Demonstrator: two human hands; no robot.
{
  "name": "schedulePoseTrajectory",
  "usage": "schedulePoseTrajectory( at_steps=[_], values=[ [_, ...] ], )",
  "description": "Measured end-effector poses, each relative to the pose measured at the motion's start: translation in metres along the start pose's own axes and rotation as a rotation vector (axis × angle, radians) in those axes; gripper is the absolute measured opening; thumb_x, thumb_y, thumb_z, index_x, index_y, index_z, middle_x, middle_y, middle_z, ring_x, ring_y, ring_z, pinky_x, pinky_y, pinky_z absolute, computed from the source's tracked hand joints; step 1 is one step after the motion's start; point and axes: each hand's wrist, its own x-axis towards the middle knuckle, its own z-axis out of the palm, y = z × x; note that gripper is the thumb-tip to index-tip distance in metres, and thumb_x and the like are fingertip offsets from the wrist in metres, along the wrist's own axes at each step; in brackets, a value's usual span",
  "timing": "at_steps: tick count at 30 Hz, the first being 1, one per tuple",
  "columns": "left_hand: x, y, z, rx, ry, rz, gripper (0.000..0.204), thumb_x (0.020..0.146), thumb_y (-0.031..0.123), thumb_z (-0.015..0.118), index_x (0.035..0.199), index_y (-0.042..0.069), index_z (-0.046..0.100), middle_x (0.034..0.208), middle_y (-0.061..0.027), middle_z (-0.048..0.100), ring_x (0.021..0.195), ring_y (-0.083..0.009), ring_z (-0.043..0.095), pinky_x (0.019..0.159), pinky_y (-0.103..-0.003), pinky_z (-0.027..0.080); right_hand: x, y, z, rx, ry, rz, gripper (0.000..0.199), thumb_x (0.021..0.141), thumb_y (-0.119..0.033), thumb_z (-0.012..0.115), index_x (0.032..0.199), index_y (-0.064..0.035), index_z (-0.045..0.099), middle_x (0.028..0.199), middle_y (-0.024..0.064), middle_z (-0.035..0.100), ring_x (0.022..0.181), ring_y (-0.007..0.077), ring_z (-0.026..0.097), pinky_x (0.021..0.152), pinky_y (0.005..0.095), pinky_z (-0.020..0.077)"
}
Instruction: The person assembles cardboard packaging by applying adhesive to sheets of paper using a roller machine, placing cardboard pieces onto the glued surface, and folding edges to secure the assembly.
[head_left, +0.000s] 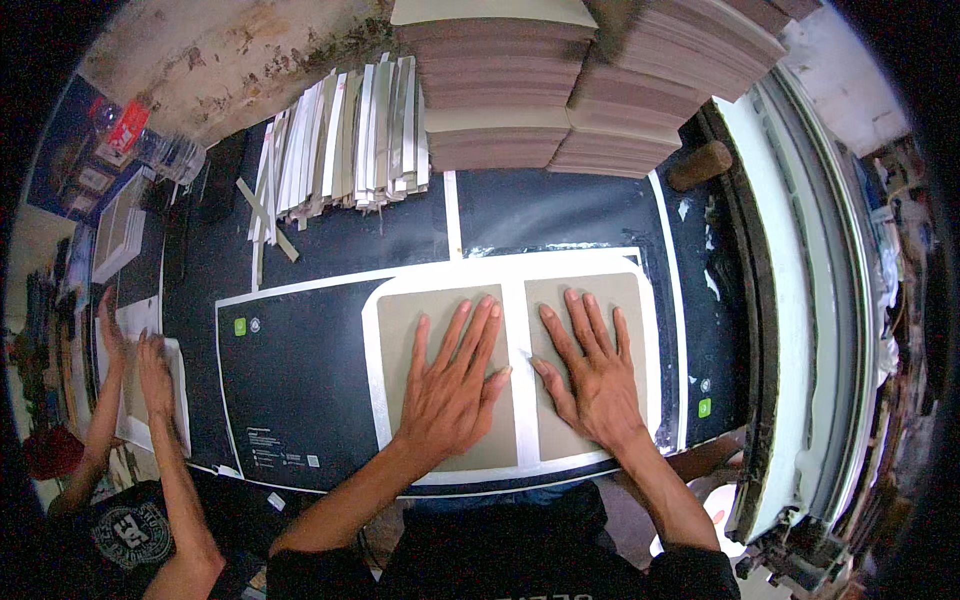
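Two grey-brown boards lie side by side on a white cover sheet (pixel 518 330) with rounded corners; a strip of the sheet shows between them and as a border around them. My left hand (pixel 453 388) rests flat on the left board (pixel 400 330), fingers stretched out and pointing away from me, thumb near the gap. On the right board (pixel 618 290) lies my right hand (pixel 595 380), palm down with its fingers spread and its thumb toward the gap. Neither hand grips anything. The boards are partly hidden beneath both hands.
Tall stacks of grey-brown board (pixel 500 90) stand at the back, beside a pile of narrow strips (pixel 345 140). A long metal-edged machine (pixel 800 300) runs along the right. At the left, a co-worker's hands (pixel 155 375) are on a white-edged piece. A plastic bottle (pixel 170 155) lies behind.
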Motion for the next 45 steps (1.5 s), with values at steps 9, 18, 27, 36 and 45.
schedulePoseTrajectory(
  at_steps=[9,18,27,36,45],
  values=[
    [0.002,0.000,0.004,0.030,-0.010,-0.005,0.064,0.105,0.033,0.038,0.159,0.001,0.025,0.166,-0.0134,0.026,0.155,-0.0298,0.019,0.124,-0.060,0.003,-0.001,0.003,0.002,-0.001,0.005,0.005,0.064,0.100,-0.039,0.054,0.158,-0.0188,0.036,0.166,0.0163,0.025,0.155,0.0340,0.020,0.125,0.0566,0.0070],
    [-0.001,-0.001,0.008,0.059,0.000,-0.004,0.061,0.107,0.032,0.034,0.158,0.001,0.027,0.166,-0.0139,0.025,0.155,-0.0299,0.020,0.124,-0.060,0.006,0.000,-0.001,0.000,0.005,0.002,-0.008,0.066,0.098,-0.035,0.058,0.158,-0.0164,0.037,0.166,0.0177,0.025,0.155,0.0347,0.021,0.125,0.0569,0.0069],
    [-0.008,-0.014,0.004,-0.064,0.088,-0.066,0.071,0.091,0.007,0.059,0.157,0.007,0.035,0.160,-0.0200,0.031,0.146,-0.0356,0.033,0.117,-0.059,0.022,-0.001,-0.006,0.005,0.028,0.089,-0.058,0.063,0.097,-0.031,0.062,0.155,-0.0134,0.042,0.164,0.0195,0.030,0.153,0.0370,0.024,0.125,0.0570,0.0103],
    [0.002,-0.174,-0.079,-0.319,0.736,-0.799,0.045,0.081,0.040,0.083,0.068,0.000,0.068,0.059,-0.0130,0.068,0.060,-0.0265,0.071,0.062,-0.037,0.056,-0.003,-0.002,0.000,0.024,0.109,-0.079,0.063,0.098,-0.030,0.063,0.153,-0.0099,0.043,0.162,0.0225,0.031,0.151,0.0407,0.028,0.124,0.0545,0.0193],
    [-0.008,-0.213,-0.097,-0.435,0.436,-0.859,0.039,0.086,0.029,0.073,0.068,-0.005,0.072,0.058,-0.0108,0.070,0.057,-0.0220,0.072,0.069,-0.035,0.061,0.000,-0.012,-0.001,-0.014,0.114,-0.106,0.062,0.098,-0.031,0.064,0.151,-0.0058,0.045,0.158,0.0273,0.035,0.147,0.0440,0.033,0.122,0.0535,0.0250]
  ],
)
